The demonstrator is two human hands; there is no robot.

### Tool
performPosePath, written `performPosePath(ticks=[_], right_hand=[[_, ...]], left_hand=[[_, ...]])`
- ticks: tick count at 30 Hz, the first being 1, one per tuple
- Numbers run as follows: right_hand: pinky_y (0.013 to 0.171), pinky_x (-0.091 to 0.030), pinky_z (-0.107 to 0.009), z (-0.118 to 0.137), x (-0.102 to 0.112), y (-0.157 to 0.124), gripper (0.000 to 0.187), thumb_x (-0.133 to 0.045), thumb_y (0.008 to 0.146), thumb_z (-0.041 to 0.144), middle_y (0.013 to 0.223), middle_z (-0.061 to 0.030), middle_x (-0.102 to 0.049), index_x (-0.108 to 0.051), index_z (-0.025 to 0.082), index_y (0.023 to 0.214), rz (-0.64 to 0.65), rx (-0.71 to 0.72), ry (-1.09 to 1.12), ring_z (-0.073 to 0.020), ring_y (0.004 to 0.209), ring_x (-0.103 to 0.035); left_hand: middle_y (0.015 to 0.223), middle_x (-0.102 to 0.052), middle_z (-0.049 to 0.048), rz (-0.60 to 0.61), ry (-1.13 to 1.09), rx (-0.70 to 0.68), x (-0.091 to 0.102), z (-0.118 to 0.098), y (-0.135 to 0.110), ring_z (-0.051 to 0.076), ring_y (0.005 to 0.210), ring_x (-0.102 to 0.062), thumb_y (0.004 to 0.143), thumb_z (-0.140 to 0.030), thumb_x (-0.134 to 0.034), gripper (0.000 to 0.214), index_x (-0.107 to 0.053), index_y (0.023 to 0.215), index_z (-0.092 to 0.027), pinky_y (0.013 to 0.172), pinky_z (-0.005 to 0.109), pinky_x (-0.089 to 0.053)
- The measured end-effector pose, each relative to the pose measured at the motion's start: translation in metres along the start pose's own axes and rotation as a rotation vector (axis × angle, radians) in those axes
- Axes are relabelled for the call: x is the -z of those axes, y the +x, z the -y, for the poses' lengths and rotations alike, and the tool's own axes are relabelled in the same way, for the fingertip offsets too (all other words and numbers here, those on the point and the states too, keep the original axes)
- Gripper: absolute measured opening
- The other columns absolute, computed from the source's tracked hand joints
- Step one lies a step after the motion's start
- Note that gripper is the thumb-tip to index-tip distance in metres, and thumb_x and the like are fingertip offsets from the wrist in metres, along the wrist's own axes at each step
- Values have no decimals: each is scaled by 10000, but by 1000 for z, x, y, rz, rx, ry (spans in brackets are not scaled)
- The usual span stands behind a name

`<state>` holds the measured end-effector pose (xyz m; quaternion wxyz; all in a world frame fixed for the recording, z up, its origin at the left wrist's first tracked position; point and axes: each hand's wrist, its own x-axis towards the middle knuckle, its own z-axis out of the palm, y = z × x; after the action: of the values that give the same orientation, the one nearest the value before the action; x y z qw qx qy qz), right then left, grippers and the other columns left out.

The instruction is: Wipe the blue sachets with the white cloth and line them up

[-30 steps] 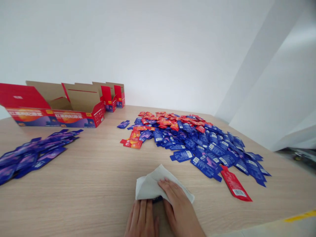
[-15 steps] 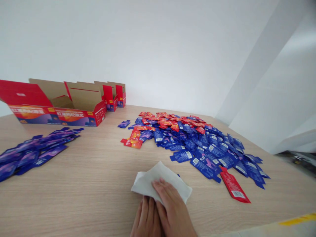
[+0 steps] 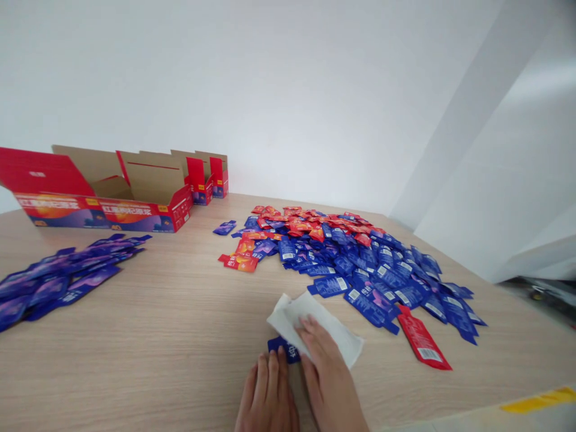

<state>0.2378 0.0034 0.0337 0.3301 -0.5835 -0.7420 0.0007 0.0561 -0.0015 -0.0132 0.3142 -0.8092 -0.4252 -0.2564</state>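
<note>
My left hand (image 3: 267, 393) lies at the near edge of the table, its fingers pressing on the lower end of a blue foil sachet (image 3: 283, 349). My right hand (image 3: 330, 378) rests on a folded white wipe (image 3: 321, 327), which covers the sachet's upper right end. The red sachet (image 3: 423, 342) lying at the pile's near edge is the closest other packet to my right hand.
A large heap of blue and red sachets (image 3: 342, 258) covers the table's middle. Purple sachets (image 3: 58, 282) lie in overlapping rows at left. Open red cartons (image 3: 99, 198) stand at the back left of the pale wood table (image 3: 135, 342), near a white wall.
The white wipe has slid right and away from me, uncovering most of the blue sachet. My right hand moved with it, and my left hand now shows apart from it.
</note>
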Motion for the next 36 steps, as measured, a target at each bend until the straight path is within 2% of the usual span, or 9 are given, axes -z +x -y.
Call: performPosePath(ticks=[3,8,14,18,22,24,27,29,36], right_hand=[[1152,-498,-504,5,-3,2,540,-447,944,74,1496,-60,-608,-624,233,1429,82,80,15,-263,1403,-553],[1111,-530,-519,-11,24,10,439,-411,1026,195,1402,-114,-680,-662,195,1386,23,-125,-62,-290,1302,-643],[1190,-433,-543,7,10,10,485,-433,996,156,1480,-39,-625,-638,273,1420,36,25,36,-272,1415,-541],[1162,-472,-466,-14,32,12,417,-425,1046,303,1421,-69,-673,-665,240,1381,-33,-246,145,-262,1341,-614],[1109,-508,-449,-14,54,12,458,-410,1063,433,1391,-91,-692,-625,214,1404,-337,-468,162,-293,1330,-618],[1081,-534,-408,4,44,11,430,-437,1059,374,1371,-92,-704,-608,215,1420,-268,-354,174,-275,1315,-631],[1080,-544,-374,31,20,13,441,-478,1013,192,1363,-72,-711,-600,243,1434,80,-16,211,-230,1275,-658],[1104,-529,-386,33,15,16,498,-468,971,92,1388,-48,-696,-612,269,1414,214,89,198,-216,1289,-646],[1069,-559,-478,-21,40,10,437,-396,1030,159,1330,-118,-717,-641,214,1386,5,-123,-15,-272,1246,-676]], left_hand=[[1297,-712,133,-14,11,-12,3,5,5,284,1183,-660,808,-246,-561,510,-654,1281,-80,968,388,-509],[1378,-667,133,-52,12,2,1,4,6,280,1238,-635,799,-245,-555,587,-595,1353,-54,1014,387,-487],[1322,-701,135,-45,24,-10,-4,6,0,258,1202,-657,802,-239,-555,595,-578,1364,-45,980,362,-504],[1341,-691,127,-32,1,11,-3,3,2,243,1224,-638,827,-262,-541,541,-612,1325,-62,997,344,-489],[1312,-709,104,-51,-76,155,-5,-7,3,243,1230,-623,906,-346,-491,488,-638,1287,-80,1039,359,-452],[1289,-720,91,-56,-100,157,-8,-8,1,239,1223,-620,936,-391,-471,474,-660,1260,-102,1049,359,-440],[1174,-759,59,-69,-117,115,-10,-6,-3,228,1140,-646,953,-401,-474,405,-710,1173,-157,1037,362,-439],[1155,-762,56,-61,-119,121,-10,-4,-3,234,1136,-644,952,-379,-476,383,-718,1153,-160,1042,373,-434],[1323,-697,83,-30,-118,128,-5,-8,3,268,1270,-569,938,-405,-453,503,-661,1289,-110,1084,393,-398]])
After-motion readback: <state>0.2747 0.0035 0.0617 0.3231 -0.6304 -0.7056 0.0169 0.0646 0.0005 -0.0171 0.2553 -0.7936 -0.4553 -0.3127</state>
